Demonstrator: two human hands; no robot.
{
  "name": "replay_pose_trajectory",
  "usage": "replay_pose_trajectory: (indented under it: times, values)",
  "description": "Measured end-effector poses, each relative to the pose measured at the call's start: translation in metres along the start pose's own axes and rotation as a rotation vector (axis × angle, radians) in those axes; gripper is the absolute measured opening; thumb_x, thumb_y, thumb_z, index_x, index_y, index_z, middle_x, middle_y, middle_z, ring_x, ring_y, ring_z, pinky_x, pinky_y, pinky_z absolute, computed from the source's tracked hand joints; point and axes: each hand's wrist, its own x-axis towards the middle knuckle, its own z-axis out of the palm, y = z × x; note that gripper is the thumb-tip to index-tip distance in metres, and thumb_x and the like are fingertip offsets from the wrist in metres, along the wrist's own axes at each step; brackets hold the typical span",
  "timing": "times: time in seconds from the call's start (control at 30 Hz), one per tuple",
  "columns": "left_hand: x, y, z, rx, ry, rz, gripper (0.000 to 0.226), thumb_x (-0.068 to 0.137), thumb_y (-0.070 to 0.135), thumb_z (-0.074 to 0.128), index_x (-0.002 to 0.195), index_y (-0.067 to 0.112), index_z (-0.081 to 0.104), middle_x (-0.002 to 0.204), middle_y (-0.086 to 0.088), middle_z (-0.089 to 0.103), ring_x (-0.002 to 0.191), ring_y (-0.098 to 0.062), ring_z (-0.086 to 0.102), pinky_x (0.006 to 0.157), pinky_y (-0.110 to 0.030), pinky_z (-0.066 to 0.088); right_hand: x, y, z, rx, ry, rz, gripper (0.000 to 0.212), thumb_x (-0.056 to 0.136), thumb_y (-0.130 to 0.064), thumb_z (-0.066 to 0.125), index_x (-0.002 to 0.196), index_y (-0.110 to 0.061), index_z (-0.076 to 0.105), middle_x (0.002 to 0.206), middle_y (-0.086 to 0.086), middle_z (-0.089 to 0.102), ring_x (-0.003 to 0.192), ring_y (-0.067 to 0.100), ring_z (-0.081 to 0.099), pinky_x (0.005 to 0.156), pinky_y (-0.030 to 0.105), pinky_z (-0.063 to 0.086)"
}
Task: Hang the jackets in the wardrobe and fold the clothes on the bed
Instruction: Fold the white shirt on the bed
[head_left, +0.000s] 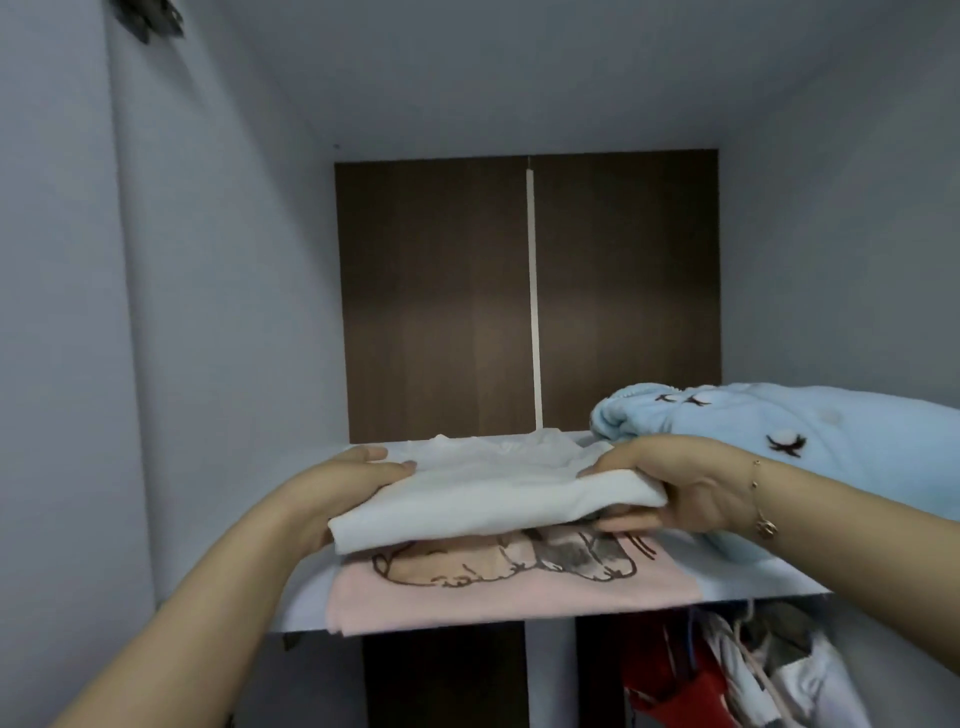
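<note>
A folded white garment (478, 493) is held level over a wardrobe shelf (737, 582). My left hand (343, 483) grips its left edge, thumb on top and fingers underneath. My right hand (680, 483) grips its right edge the same way; a thin bracelet hangs at the wrist. Directly below lies a folded pink shirt (493, 587) with a brown cartoon print, flat on the shelf and reaching its front edge. The white garment hovers just above or touches the pink one; I cannot tell which.
A fluffy light-blue garment (810, 441) with dark embroidered marks lies on the shelf's right side. Grey side walls and a dark brown back panel (441, 301) enclose the compartment. Below the shelf at the right hang red and white clothes (727, 675).
</note>
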Motion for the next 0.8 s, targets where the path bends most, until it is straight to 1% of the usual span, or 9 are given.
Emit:
replay_pose_trajectory:
  times: [0.07, 0.13, 0.23, 0.33, 0.4, 0.53, 0.6, 0.7, 0.8]
  values:
    - [-0.013, -0.003, 0.002, 0.032, -0.009, 0.0, 0.065, 0.087, 0.037, 0.072, 0.142, 0.021, 0.041, 0.117, -0.008, 0.063, 0.091, -0.02, 0.068, 0.079, -0.032, 0.055, -0.009, 0.008, 0.004, -0.098, 0.009, -0.011, 0.006, 0.087, -0.004, 0.064, 0.091, -0.009, 0.062, 0.061, 0.006, 0.064, 0.044, 0.012, 0.057, 0.033, 0.018, 0.042]
    - [-0.023, -0.013, 0.004, 0.17, 0.0, 0.017, 0.064, 0.085, 0.044, 0.072, 0.14, 0.025, 0.045, 0.12, -0.002, 0.057, 0.095, -0.013, 0.062, 0.071, -0.024, 0.051, -0.013, 0.024, 0.01, -0.198, 0.083, -0.065, 0.024, 0.083, -0.011, 0.074, 0.095, -0.017, 0.054, 0.072, 0.003, 0.061, 0.04, 0.01, 0.052, 0.031, 0.015, 0.034]
    - [-0.035, -0.015, 0.002, 0.203, 0.012, 0.03, 0.06, 0.084, 0.044, 0.072, 0.136, 0.026, 0.048, 0.119, 0.003, 0.054, 0.094, -0.01, 0.058, 0.063, -0.017, 0.047, -0.017, 0.039, 0.014, -0.133, 0.189, -0.117, 0.05, 0.076, -0.016, 0.082, 0.109, -0.023, 0.045, 0.099, 0.001, 0.054, 0.067, 0.016, 0.061, 0.037, 0.019, 0.045]
    - [-0.044, -0.01, 0.002, 0.253, -0.011, 0.01, 0.064, 0.084, 0.051, 0.069, 0.138, 0.033, 0.04, 0.124, 0.0, 0.046, 0.109, -0.019, 0.052, 0.084, -0.025, 0.046, -0.024, 0.035, 0.012, 0.008, 0.127, -0.096, 0.03, 0.079, -0.009, 0.079, 0.096, -0.015, 0.055, 0.1, 0.008, 0.066, 0.072, 0.02, 0.068, 0.052, 0.029, 0.057]
    - [-0.044, -0.01, 0.005, 0.236, 0.009, -0.019, 0.059, 0.087, 0.047, 0.068, 0.138, 0.031, 0.042, 0.124, -0.001, 0.044, 0.109, -0.021, 0.05, 0.086, -0.029, 0.044, -0.026, 0.036, 0.009, 0.12, 0.078, -0.061, 0.022, 0.081, -0.004, 0.075, 0.099, -0.007, 0.064, 0.098, 0.009, 0.071, 0.081, 0.02, 0.068, 0.064, 0.03, 0.06]
    - [-0.035, -0.009, 0.009, 0.201, 0.028, -0.053, 0.056, 0.089, 0.033, 0.071, 0.138, 0.027, 0.045, 0.13, -0.006, 0.049, 0.112, -0.025, 0.053, 0.094, -0.035, 0.048, -0.019, 0.034, 0.01, 0.142, 0.065, -0.038, 0.024, 0.084, 0.003, 0.068, 0.106, -0.001, 0.063, 0.086, 0.012, 0.069, 0.068, 0.021, 0.068, 0.048, 0.027, 0.057]
    - [-0.022, -0.007, 0.009, 0.169, 0.017, -0.067, 0.057, 0.09, 0.025, 0.07, 0.14, 0.023, 0.043, 0.134, -0.009, 0.051, 0.115, -0.027, 0.055, 0.1, -0.039, 0.048, -0.009, 0.028, 0.01, 0.11, 0.059, -0.022, 0.029, 0.084, -0.002, 0.067, 0.111, -0.005, 0.06, 0.087, 0.014, 0.068, 0.067, 0.024, 0.067, 0.053, 0.029, 0.057]
    - [-0.001, 0.0, 0.007, 0.114, -0.069, -0.116, 0.033, 0.091, 0.019, 0.068, 0.118, 0.013, 0.051, 0.116, -0.009, 0.063, 0.106, -0.026, 0.062, 0.097, -0.04, 0.051, 0.012, 0.016, 0.003, 0.089, 0.089, 0.011, 0.038, 0.081, -0.014, 0.071, 0.116, -0.009, 0.058, 0.105, 0.014, 0.067, 0.086, 0.026, 0.064, 0.068, 0.034, 0.057]
    - [0.02, 0.004, 0.004, -0.012, -0.198, -0.183, 0.035, 0.086, 0.033, 0.073, 0.11, 0.009, 0.064, 0.097, -0.011, 0.075, 0.087, -0.026, 0.072, 0.078, -0.037, 0.058, 0.039, 0.005, -0.008, 0.092, 0.064, 0.065, 0.03, 0.082, -0.022, 0.071, 0.107, -0.007, 0.062, 0.089, 0.012, 0.072, 0.08, 0.025, 0.066, 0.069, 0.033, 0.054]
